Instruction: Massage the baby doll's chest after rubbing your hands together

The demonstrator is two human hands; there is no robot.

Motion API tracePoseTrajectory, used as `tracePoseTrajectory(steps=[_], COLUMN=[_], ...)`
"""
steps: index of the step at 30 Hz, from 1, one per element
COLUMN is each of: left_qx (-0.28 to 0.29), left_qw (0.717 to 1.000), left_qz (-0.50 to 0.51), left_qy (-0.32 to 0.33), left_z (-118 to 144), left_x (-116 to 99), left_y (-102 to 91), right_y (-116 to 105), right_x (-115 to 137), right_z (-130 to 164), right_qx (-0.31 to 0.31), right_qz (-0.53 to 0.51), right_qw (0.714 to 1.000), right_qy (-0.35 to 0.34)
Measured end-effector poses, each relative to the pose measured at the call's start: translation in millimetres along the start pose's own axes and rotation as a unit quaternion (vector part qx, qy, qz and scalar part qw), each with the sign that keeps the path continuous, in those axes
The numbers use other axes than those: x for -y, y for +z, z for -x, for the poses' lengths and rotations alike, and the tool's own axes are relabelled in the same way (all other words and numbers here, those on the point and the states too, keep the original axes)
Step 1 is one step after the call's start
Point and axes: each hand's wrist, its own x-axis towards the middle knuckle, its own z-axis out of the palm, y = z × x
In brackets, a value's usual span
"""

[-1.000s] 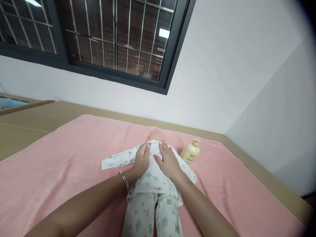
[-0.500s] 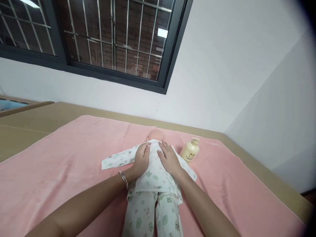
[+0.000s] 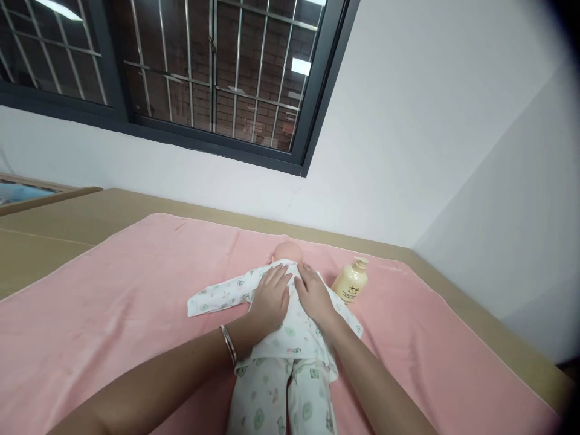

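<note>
Both palms lie flat, fingers loosely spread and extended, gripping nothing: the left hand (image 3: 270, 296) and right hand (image 3: 316, 294) press side by side on the doll (image 3: 285, 314), apparently pinning it. The doll lies face-down mid-towel (image 3: 113, 302), head (image 3: 287, 251) toward the wall. A lotion bottle (image 3: 350, 280) lies just right, within reach.

head cam | faces forward-down, seemingly tilted | near hands (image 3: 290, 296) | single view
</note>
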Motion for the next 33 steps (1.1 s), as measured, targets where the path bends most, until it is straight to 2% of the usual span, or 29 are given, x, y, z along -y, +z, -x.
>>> tracePoseTrajectory(steps=[2,4,7,9,13,16,21,25,29,33], left_qx=[0.017,0.019,0.019,0.034,0.081,0.090,0.059,0.064,0.097,0.142], left_qw=[1.000,0.998,0.990,0.988,0.983,0.984,0.987,0.988,0.982,0.972], left_qz=[-0.021,-0.038,-0.045,-0.030,-0.005,-0.032,-0.103,-0.104,-0.066,-0.023], left_qy=[-0.001,-0.049,-0.131,-0.149,-0.164,-0.151,-0.107,-0.095,-0.147,-0.184], left_z=[2.3,2.4,-3.4,-11.0,-26.9,-28.5,-10.3,-2.8,-14.4,-31.8], left_x=[-4.4,-5.4,0.8,8.5,20.3,16.5,-9.3,-20.1,-9.0,13.3], left_y=[-0.4,0.3,2.0,1.9,-2.6,-4.3,0.0,-0.8,-3.3,-4.1], right_y=[1.4,2.5,2.3,1.4,2.2,4.2,-1.0,-4.4,3.1,12.7], right_x=[-9.8,-10.3,2.1,14.2,36.3,42.9,25.3,8.7,19.7,46.0], right_z=[-3.7,-2.0,5.3,11.6,26.2,31.7,14.2,-2.2,7.5,33.2], right_qx=[-0.001,0.000,0.002,0.006,0.007,0.009,0.006,0.026,0.005,-0.002], right_qz=[0.005,0.023,0.067,0.100,0.157,0.173,0.115,0.065,0.101,0.130], right_qw=[1.000,1.000,0.998,0.995,0.987,0.985,0.993,0.998,0.995,0.991], right_qy=[0.018,0.017,0.020,0.025,0.021,0.012,0.005,0.007,0.023,-0.034])
